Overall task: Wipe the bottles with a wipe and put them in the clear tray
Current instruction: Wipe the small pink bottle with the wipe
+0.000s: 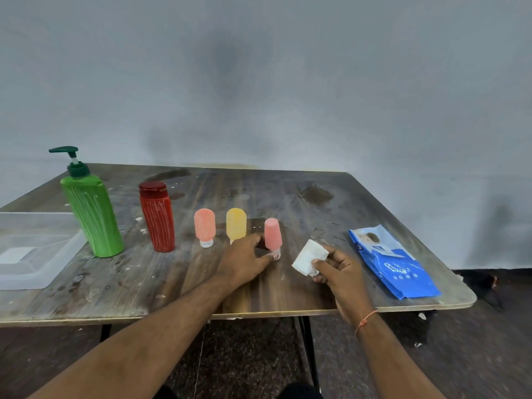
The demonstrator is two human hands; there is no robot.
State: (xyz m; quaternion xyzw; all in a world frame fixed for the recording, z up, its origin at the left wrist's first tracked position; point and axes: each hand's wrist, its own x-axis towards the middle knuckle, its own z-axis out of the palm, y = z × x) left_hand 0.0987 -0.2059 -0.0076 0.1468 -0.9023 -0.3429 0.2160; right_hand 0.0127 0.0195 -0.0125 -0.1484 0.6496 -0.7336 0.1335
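At frame centre the left hand (244, 262) pinches the pink bottle (273, 233) standing cap-down; just right, the right hand (335, 269) grips the wipe (309, 257)

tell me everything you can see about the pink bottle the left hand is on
The pink bottle is a small, matte, soft-looking tube standing cap-down on the wooden table, leaning slightly. Its rounded pink body tapers to a pale clear cap. The left hand grips it low near the cap. It stands rightmost in the bottle row.
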